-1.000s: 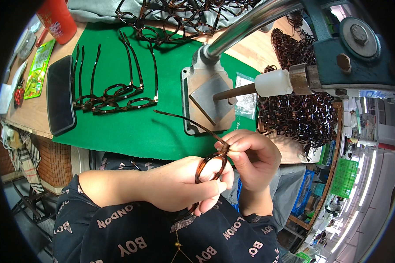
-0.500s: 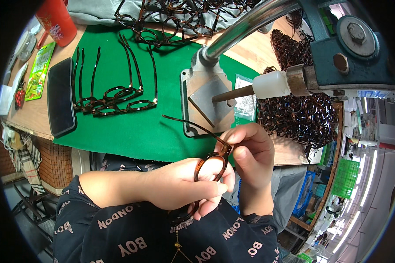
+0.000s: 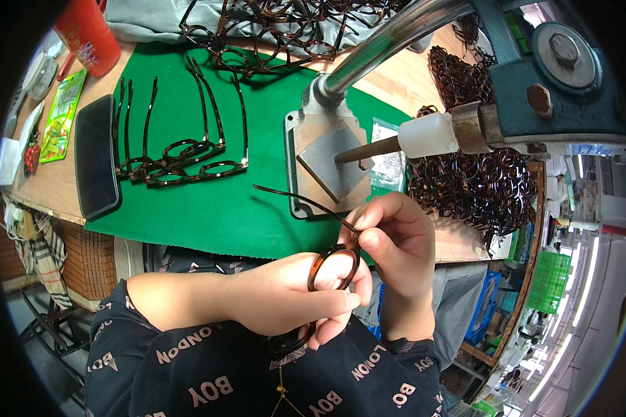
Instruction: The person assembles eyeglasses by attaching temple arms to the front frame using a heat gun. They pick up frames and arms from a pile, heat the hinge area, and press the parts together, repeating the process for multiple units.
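Observation:
A brown tortoiseshell eyeglass frame (image 3: pixel 316 267) is held in front of my body, just short of the green mat. My left hand (image 3: pixel 278 292) is closed around its front, with the thumb lying across the bridge area and one rim showing beside the fingers. My right hand (image 3: pixel 400 240) pinches the hinge corner between thumb and finger. From that pinch a temple arm (image 3: pixel 299 199) reaches out to the upper left over the mat. Fingers cover the hinge itself, and most of the other rim is hidden by my left hand.
Beyond my hands stands a bench press with a metal base (image 3: pixel 293 156) and a rod (image 3: pixel 372 148). Assembled frames (image 3: pixel 198 172) and a black phone (image 3: pixel 96 156) lie left. More frames (image 3: pixel 278 42) are behind; piled frame fronts (image 3: pixel 473 187) sit right. A red cup (image 3: pixel 90 42) stands far left.
My right thumb and finger have shifted slightly onto the hinge corner, covering more of it. The temple arm has moved a little left. My left hand keeps its grip.

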`<act>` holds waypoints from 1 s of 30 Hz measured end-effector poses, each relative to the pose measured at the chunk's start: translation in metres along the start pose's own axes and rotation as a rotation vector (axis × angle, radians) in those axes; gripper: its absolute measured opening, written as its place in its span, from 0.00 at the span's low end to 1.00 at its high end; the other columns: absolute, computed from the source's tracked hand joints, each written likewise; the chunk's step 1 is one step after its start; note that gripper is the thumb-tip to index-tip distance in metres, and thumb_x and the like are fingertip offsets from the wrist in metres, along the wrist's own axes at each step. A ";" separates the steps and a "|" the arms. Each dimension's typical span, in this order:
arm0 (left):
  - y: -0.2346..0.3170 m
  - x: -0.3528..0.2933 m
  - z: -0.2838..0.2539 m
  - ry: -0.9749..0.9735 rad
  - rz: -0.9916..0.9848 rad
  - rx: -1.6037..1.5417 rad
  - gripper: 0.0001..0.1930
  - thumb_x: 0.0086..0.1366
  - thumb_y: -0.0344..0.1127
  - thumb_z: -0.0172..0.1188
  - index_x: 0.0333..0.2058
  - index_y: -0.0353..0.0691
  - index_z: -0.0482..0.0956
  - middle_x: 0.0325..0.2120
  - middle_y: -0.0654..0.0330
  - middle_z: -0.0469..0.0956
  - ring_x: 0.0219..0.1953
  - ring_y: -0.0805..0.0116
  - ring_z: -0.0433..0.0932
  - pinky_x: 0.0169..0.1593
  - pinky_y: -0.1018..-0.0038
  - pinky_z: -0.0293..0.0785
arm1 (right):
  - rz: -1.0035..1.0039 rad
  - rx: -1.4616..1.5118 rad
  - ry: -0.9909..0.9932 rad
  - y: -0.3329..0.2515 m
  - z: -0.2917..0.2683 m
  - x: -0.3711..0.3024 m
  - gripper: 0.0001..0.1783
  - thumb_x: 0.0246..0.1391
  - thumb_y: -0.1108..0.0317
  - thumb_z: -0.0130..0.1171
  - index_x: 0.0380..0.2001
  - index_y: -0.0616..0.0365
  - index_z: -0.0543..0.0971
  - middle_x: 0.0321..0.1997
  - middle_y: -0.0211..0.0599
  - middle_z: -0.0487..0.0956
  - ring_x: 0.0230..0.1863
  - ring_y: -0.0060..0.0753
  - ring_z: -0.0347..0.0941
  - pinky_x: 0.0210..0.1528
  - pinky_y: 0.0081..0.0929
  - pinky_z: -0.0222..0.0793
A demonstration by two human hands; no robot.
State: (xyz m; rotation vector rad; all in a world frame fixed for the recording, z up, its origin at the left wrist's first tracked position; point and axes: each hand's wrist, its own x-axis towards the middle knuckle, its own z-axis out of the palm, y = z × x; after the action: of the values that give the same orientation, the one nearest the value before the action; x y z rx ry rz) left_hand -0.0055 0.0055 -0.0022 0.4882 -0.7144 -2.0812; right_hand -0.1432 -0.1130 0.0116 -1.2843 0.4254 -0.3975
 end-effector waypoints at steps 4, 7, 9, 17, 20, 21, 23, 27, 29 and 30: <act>0.005 0.001 0.004 0.019 0.003 -0.021 0.10 0.64 0.36 0.45 0.39 0.38 0.63 0.18 0.64 0.72 0.20 0.77 0.71 0.24 0.82 0.66 | -0.079 0.078 0.020 0.007 0.001 0.001 0.06 0.51 0.77 0.56 0.34 0.63 0.72 0.34 0.33 0.75 0.34 0.19 0.72 0.39 0.16 0.67; 0.013 0.002 0.008 0.024 0.026 -0.048 0.09 0.64 0.35 0.45 0.39 0.36 0.63 0.19 0.61 0.73 0.20 0.74 0.71 0.25 0.80 0.67 | -0.162 0.188 0.006 0.010 0.006 0.007 0.05 0.53 0.75 0.54 0.34 0.63 0.72 0.35 0.35 0.75 0.35 0.21 0.71 0.40 0.17 0.67; 0.018 0.004 0.010 0.016 0.075 -0.083 0.09 0.65 0.33 0.46 0.39 0.33 0.63 0.19 0.56 0.74 0.21 0.71 0.73 0.27 0.78 0.68 | -0.205 0.215 0.009 0.007 0.009 0.011 0.05 0.54 0.74 0.53 0.34 0.63 0.72 0.36 0.36 0.75 0.36 0.21 0.71 0.40 0.18 0.67; 0.056 0.020 0.013 0.131 0.187 0.058 0.10 0.67 0.35 0.42 0.38 0.33 0.64 0.20 0.55 0.74 0.21 0.69 0.74 0.27 0.78 0.70 | -0.511 -0.193 0.246 -0.025 -0.001 0.009 0.21 0.61 0.58 0.44 0.40 0.70 0.70 0.35 0.45 0.75 0.37 0.34 0.72 0.42 0.29 0.67; 0.069 0.033 0.010 0.164 0.213 0.106 0.13 0.68 0.38 0.39 0.35 0.32 0.66 0.20 0.54 0.75 0.20 0.69 0.75 0.26 0.78 0.71 | -0.576 -0.175 0.333 -0.026 -0.016 0.002 0.18 0.60 0.60 0.45 0.37 0.68 0.70 0.34 0.46 0.74 0.34 0.35 0.71 0.39 0.30 0.68; 0.072 0.036 0.011 0.179 0.215 0.104 0.14 0.68 0.38 0.39 0.34 0.32 0.66 0.20 0.54 0.75 0.20 0.68 0.75 0.26 0.78 0.71 | -0.596 -0.169 0.359 -0.026 -0.019 0.000 0.17 0.60 0.61 0.45 0.36 0.68 0.70 0.33 0.45 0.74 0.34 0.35 0.71 0.39 0.30 0.68; 0.074 0.045 0.007 0.170 0.231 0.105 0.14 0.68 0.39 0.39 0.33 0.32 0.68 0.19 0.53 0.75 0.19 0.68 0.75 0.25 0.78 0.71 | -0.627 -0.191 0.379 -0.029 -0.025 -0.003 0.15 0.60 0.62 0.44 0.35 0.67 0.69 0.32 0.45 0.74 0.33 0.35 0.71 0.38 0.30 0.69; 0.079 0.051 0.010 0.202 0.246 0.095 0.16 0.68 0.41 0.40 0.31 0.33 0.70 0.19 0.53 0.75 0.19 0.67 0.75 0.25 0.78 0.71 | -0.671 -0.235 0.375 -0.033 -0.031 -0.005 0.14 0.59 0.64 0.44 0.33 0.66 0.69 0.31 0.46 0.74 0.31 0.36 0.70 0.36 0.30 0.69; 0.078 0.054 0.010 0.193 0.240 0.098 0.17 0.68 0.41 0.40 0.32 0.34 0.71 0.19 0.53 0.76 0.19 0.67 0.75 0.24 0.78 0.70 | -0.702 -0.241 0.378 -0.035 -0.032 -0.005 0.13 0.59 0.64 0.46 0.32 0.67 0.69 0.29 0.46 0.73 0.30 0.36 0.70 0.35 0.30 0.69; 0.079 0.055 0.011 0.194 0.236 0.096 0.17 0.68 0.42 0.40 0.32 0.34 0.71 0.18 0.53 0.76 0.19 0.67 0.75 0.23 0.78 0.70 | -0.713 -0.253 0.379 -0.036 -0.034 -0.006 0.13 0.59 0.64 0.46 0.31 0.67 0.69 0.29 0.46 0.72 0.30 0.36 0.70 0.34 0.30 0.69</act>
State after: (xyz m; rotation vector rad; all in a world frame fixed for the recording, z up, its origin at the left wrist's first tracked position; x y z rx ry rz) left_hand 0.0054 -0.0733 0.0522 0.6196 -0.7220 -1.7594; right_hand -0.1673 -0.1469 0.0392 -1.5945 0.3270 -1.2326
